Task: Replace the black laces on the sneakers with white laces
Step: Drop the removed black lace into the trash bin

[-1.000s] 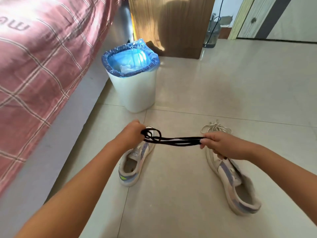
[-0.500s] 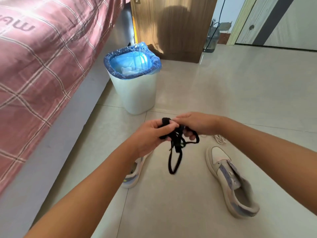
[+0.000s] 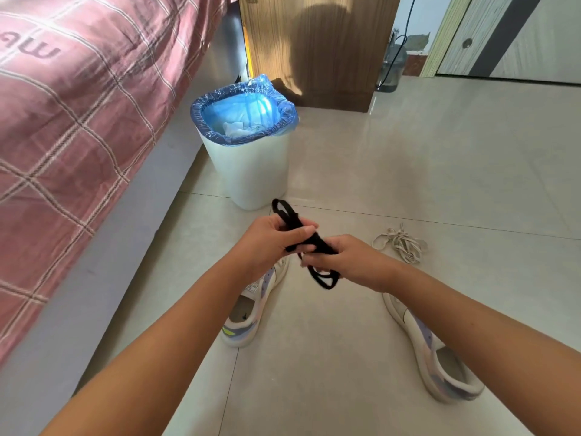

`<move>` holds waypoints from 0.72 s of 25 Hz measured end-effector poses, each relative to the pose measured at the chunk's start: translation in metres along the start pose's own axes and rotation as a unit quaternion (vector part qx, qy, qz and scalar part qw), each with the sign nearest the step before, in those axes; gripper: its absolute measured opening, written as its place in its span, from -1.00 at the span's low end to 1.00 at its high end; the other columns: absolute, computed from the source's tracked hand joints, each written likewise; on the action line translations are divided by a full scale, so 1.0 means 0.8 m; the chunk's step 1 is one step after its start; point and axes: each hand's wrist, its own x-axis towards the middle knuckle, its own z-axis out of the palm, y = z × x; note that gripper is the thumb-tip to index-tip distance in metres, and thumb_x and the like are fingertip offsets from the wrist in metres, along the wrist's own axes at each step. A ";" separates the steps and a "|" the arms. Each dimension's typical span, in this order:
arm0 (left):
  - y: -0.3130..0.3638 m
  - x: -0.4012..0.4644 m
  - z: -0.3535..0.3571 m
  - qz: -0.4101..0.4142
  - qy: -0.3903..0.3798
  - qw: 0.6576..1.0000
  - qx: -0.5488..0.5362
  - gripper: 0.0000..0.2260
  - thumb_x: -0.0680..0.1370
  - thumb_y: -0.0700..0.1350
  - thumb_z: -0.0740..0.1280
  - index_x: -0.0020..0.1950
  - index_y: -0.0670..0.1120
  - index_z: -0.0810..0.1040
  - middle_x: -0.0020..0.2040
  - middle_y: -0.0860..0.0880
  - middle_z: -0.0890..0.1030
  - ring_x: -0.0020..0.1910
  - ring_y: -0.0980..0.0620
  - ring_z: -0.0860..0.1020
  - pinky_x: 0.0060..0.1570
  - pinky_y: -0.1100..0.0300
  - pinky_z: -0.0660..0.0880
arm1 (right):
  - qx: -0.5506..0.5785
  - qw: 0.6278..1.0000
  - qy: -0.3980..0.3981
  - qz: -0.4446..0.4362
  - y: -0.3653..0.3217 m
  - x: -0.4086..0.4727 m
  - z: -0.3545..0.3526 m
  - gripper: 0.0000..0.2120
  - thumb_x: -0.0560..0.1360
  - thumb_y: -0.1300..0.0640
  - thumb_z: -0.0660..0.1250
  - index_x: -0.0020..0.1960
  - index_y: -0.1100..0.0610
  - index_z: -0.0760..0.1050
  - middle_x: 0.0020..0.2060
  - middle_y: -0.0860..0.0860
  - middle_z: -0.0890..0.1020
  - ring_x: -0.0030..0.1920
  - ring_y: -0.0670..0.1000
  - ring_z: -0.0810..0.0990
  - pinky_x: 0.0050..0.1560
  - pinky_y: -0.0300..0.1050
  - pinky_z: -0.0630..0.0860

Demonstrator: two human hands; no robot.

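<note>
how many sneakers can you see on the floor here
2. The left sneaker lies on the floor tiles below the left forearm, its toe hidden behind the left hand. The right sneaker lies near the frame's right side, partly covered by the right forearm.

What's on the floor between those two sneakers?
Nothing: in the head view, bare tile lies between the left sneaker and the right sneaker. The black laces hang above it, held in both hands.

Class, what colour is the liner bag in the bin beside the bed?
Blue. The liner folds over the white bin's rim, seen in the head view.
</note>
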 end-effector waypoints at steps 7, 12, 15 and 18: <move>-0.002 0.005 -0.042 -0.070 0.135 0.947 0.282 -0.38 0.48 0.12 0.36 0.42 -0.13 0.26 0.23 -0.06 0.48 0.15 0.01 0.52 0.08 0.11 0.54 | -0.099 0.994 0.043 0.012 -0.024 -0.005 -0.015 -0.58 0.60 -0.12 0.11 -0.35 0.06 0.41 -0.38 -0.04 0.41 -0.32 -0.10 0.35 -0.21 -0.22 0.32; -0.005 0.009 0.003 0.058 -0.153 0.974 0.158 0.00 0.37 -0.35 0.46 0.52 0.07 -0.18 0.09 0.06 0.60 0.10 0.23 0.55 0.00 0.37 0.49 | -0.262 0.964 0.004 -0.038 -0.069 0.016 -0.006 -0.58 0.62 -0.02 0.10 -0.31 0.17 0.43 -0.36 -0.03 0.48 -0.33 -0.22 0.41 -0.24 -0.24 0.33; -0.019 0.016 0.023 0.059 -0.140 0.984 0.096 -0.61 0.49 -0.33 0.36 0.29 -0.20 0.37 -0.24 0.02 0.61 -0.10 0.05 0.63 0.00 0.25 0.50 | -0.085 0.989 0.101 -0.069 -0.088 0.026 -0.020 -0.64 0.59 0.01 0.19 -0.34 0.12 0.43 -0.56 -0.15 0.44 -0.54 -0.22 0.37 -0.45 -0.46 0.30; -0.021 0.016 0.010 0.017 -0.122 0.992 -0.028 -0.79 0.57 -0.06 0.20 -0.16 -0.15 0.50 -0.40 0.05 0.47 -0.25 0.05 0.57 0.02 0.15 0.43 | -0.061 0.976 0.199 -0.069 -0.088 0.037 -0.036 -0.58 0.62 -0.09 0.08 -0.34 0.09 0.36 -0.51 -0.14 0.37 -0.52 -0.21 0.27 -0.48 -0.38 0.25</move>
